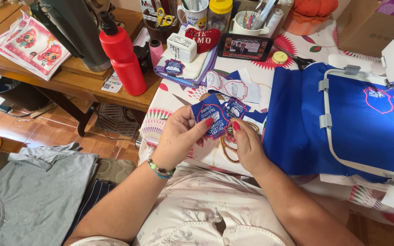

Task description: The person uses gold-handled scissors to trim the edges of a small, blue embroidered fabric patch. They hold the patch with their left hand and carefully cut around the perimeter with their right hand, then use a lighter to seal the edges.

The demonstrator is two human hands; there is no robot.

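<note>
Embroidered blue shield patch (pixel 211 119), pinched by left hand (pixel 178 134) above the patterned tablecloth (pixel 160 119), steadied taut for trimming; right hand (pixel 245 146) closed on gold-handled scissors (pixel 228 148) beside it.

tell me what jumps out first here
Both hands, left and right, hold a blue patch at centre, with gold scissors in the right. A red bottle stands upper left, and blue cloth in a white hoop fills the right.
</note>
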